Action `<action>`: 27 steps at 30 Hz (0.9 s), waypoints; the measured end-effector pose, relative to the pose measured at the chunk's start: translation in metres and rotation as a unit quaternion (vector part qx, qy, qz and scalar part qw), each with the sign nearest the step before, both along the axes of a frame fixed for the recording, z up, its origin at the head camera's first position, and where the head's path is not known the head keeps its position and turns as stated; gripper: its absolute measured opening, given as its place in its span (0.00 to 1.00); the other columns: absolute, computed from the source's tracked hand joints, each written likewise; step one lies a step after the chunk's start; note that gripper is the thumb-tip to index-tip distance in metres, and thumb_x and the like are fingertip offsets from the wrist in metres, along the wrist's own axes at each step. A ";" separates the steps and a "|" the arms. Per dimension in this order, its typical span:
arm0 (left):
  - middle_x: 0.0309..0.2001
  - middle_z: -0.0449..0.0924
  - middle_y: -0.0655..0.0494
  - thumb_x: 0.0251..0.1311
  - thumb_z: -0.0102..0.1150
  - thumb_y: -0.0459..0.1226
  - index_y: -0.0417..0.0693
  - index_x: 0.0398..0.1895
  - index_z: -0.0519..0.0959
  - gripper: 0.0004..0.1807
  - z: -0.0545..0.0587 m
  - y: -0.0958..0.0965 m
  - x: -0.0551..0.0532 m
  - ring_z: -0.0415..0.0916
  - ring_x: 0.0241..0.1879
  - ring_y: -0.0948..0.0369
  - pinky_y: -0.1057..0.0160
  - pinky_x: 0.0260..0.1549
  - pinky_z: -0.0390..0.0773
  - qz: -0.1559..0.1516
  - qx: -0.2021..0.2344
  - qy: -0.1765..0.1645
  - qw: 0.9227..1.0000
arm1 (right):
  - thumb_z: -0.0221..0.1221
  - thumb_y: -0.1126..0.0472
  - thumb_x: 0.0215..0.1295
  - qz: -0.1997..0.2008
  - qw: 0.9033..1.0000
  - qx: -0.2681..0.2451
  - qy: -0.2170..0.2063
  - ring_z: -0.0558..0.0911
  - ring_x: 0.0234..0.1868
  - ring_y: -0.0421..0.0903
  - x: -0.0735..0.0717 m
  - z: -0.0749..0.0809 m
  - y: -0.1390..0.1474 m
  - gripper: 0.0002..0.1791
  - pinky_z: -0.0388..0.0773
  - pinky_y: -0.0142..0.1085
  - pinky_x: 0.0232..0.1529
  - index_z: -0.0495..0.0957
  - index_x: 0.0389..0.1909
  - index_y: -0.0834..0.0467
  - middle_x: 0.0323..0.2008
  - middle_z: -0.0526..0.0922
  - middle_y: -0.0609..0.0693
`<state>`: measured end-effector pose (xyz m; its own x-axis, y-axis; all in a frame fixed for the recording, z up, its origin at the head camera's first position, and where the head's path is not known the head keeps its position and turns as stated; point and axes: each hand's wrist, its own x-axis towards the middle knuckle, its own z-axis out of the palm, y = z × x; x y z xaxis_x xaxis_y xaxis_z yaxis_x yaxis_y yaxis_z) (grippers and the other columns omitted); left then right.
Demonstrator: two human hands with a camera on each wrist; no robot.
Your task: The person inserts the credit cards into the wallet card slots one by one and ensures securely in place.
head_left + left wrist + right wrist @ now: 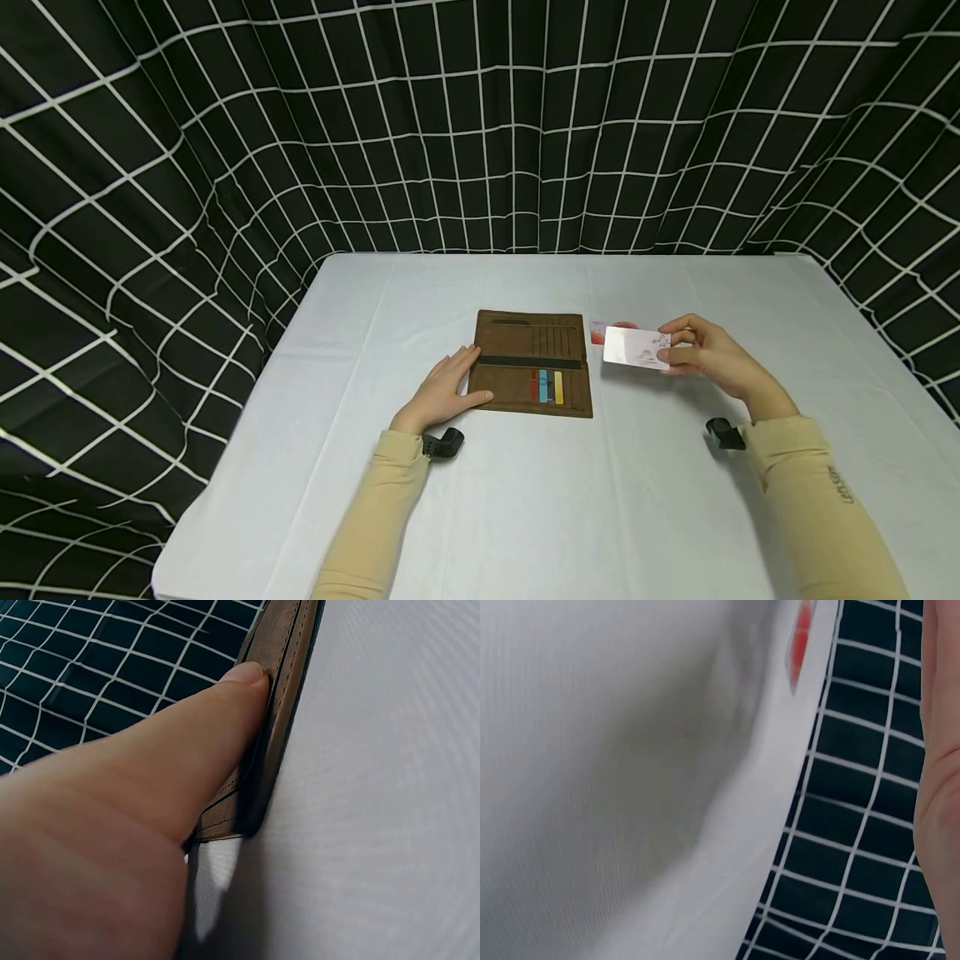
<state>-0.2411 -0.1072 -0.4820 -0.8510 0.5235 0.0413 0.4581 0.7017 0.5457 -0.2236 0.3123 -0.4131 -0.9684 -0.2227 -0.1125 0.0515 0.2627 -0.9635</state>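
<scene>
A brown wallet [510,340] lies unfolded on the table, with several coloured cards [543,387] tucked in the slots of its near half. My left hand [442,390] rests on the wallet's left edge, fingers extended. In the left wrist view the thumb [217,712] presses on the wallet's stitched border [289,682]. To the right of the wallet, my right hand [701,354] pinches a white card [633,347] with a faint pink print by its right end, above the table. Another card [597,332], red and white, lies behind it, partly hidden.
A white cloth covers the table [525,500]. Black curtains [450,125] with a white grid hang behind and at both sides. Each wrist wears a black camera strap. A red patch [800,649] of the lying card shows in the right wrist view.
</scene>
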 end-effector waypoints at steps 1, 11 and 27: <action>0.71 0.46 0.51 0.58 0.54 0.59 0.45 0.72 0.50 0.46 0.000 0.000 0.000 0.40 0.70 0.60 0.61 0.66 0.38 0.000 -0.001 0.000 1.000 | 0.61 0.71 0.58 0.006 1.000 -0.005 0.000 0.77 0.38 0.44 0.000 0.000 -0.002 0.28 0.80 0.42 0.39 0.58 0.54 0.72 0.43 0.67 0.63; 0.72 0.45 0.53 0.58 0.52 0.59 0.46 0.73 0.48 0.46 -0.001 -0.001 0.000 0.39 0.70 0.62 0.63 0.66 0.37 0.003 -0.016 -0.003 1.000 | 0.60 0.74 0.56 0.045 0.999 -0.023 -0.012 0.80 0.33 0.48 0.004 -0.009 -0.027 0.23 0.80 0.46 0.36 0.60 0.49 0.74 0.38 0.72 0.63; 0.72 0.46 0.51 0.58 0.53 0.59 0.45 0.72 0.50 0.47 -0.002 -0.001 -0.001 0.40 0.70 0.59 0.60 0.66 0.38 -0.002 -0.002 0.004 1.000 | 0.59 0.75 0.54 0.039 0.999 -0.007 -0.026 0.78 0.30 0.47 0.003 -0.018 -0.055 0.25 0.81 0.46 0.34 0.58 0.48 0.76 0.36 0.67 0.63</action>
<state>-0.2422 -0.1084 -0.4843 -0.8485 0.5272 0.0463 0.4654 0.7016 0.5395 -0.2206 0.2573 -0.4306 -0.9414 -0.2983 -0.1576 0.0809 0.2538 -0.9639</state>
